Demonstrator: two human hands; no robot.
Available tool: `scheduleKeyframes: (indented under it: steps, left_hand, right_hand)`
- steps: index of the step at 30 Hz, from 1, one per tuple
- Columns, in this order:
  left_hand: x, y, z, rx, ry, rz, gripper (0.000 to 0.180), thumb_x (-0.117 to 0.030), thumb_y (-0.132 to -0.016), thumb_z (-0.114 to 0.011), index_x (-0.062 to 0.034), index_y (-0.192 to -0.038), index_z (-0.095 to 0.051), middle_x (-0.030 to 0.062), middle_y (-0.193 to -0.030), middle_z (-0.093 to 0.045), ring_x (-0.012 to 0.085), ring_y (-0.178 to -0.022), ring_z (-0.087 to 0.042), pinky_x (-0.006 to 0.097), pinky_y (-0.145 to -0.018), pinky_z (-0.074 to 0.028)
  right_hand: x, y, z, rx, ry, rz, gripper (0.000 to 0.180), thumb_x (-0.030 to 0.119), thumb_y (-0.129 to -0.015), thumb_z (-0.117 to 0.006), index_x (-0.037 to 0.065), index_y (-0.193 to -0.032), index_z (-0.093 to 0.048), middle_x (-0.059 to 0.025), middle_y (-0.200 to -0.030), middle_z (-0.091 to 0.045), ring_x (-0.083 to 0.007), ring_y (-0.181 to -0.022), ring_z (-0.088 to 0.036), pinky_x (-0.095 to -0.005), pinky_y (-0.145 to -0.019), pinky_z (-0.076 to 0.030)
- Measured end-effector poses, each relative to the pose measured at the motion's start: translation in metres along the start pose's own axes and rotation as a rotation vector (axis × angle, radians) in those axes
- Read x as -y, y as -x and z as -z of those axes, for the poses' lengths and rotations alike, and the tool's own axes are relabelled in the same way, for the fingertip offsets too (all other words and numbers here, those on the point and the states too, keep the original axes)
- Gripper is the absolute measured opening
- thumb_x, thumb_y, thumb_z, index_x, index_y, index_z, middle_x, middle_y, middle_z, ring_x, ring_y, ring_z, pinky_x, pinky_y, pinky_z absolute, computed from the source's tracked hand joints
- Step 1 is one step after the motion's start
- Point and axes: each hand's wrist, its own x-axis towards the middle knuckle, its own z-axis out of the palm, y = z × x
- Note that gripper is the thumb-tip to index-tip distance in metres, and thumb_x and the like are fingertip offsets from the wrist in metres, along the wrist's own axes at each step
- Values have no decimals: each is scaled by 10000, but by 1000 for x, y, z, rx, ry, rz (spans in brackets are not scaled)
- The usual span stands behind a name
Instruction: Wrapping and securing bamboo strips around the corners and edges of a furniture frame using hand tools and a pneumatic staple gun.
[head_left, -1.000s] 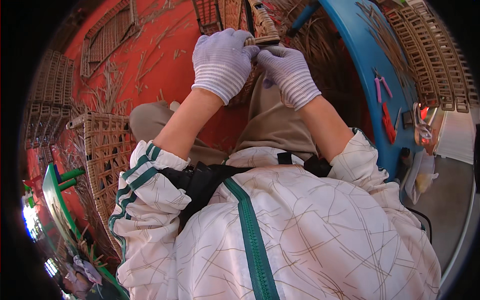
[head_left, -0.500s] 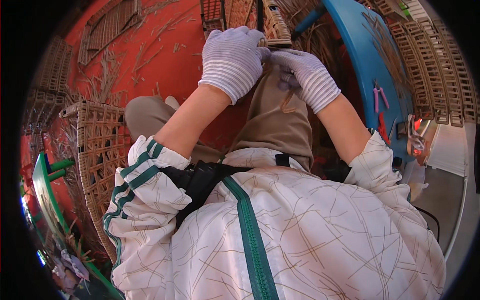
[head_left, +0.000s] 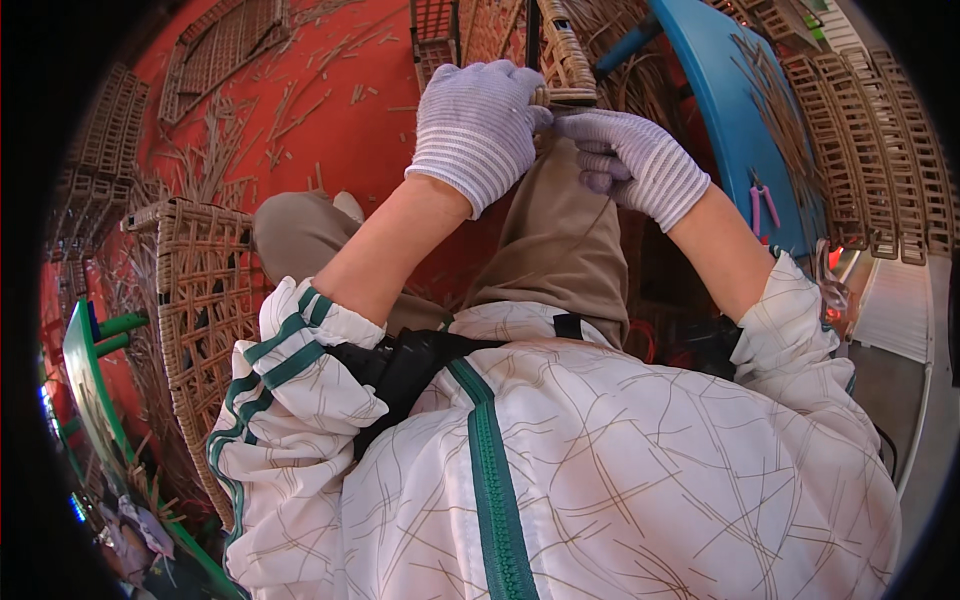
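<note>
Both hands wear pale lilac knit gloves with white-striped cuffs. My left hand [head_left: 474, 125] is closed around the lower corner of a woven basket [head_left: 567, 62] with a dark frame, at the top centre above my lap. Close to that corner, my right hand [head_left: 630, 160] has its thumb and forefinger pinched together, and its other fingers are curled. A thin brown weaving strip runs at its fingertips, mostly hidden by the glove. The fingertips of both hands are nearly touching.
A tall woven basket [head_left: 205, 300] stands at my left. Cut strips litter the red floor [head_left: 330, 100]. On the right, a blue table [head_left: 715, 90] carries strips and pink-handled pliers [head_left: 762, 205]. Stacked woven frames [head_left: 870, 150] stand beyond it. A green-edged stool [head_left: 95, 380] is at lower left.
My right hand has moved a little right and away from my left hand. The brown strip that hung below it no longer shows clearly. My left hand keeps its grip.
</note>
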Motion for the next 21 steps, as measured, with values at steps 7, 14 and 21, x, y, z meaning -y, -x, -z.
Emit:
scheduleKeyframes:
  steps: [7,14,21]
  left_hand:
    - [0,-1,2,42,-4,3,262,-273,-862,-676,-136,-1086,-679,75,-993,-688,289,-950,-647,424,-853,-475]
    - [4,1,-2,-11,1,-33,261,-252,-835,-694,-145,-1072,-675,67,-968,-682,272,-937,-649,416,-845,-471]
    - [5,5,-7,-136,-14,-57,249,-236,-801,-720,-158,-1033,-674,37,-912,-671,247,-890,-647,401,-795,-462]
  right_hand:
    - [3,-5,8,64,30,-38,172,169,-920,-675,133,-777,-588,76,-541,-392,-44,-403,-329,-247,-449,-326]
    - [12,8,6,89,42,-75,195,194,-936,-661,130,-774,-573,80,-537,-370,-53,-385,-328,-255,-417,-293]
    - [14,32,3,79,610,306,212,242,-971,-628,36,-979,-673,43,-605,-500,-50,-417,-417,-240,-466,-418]
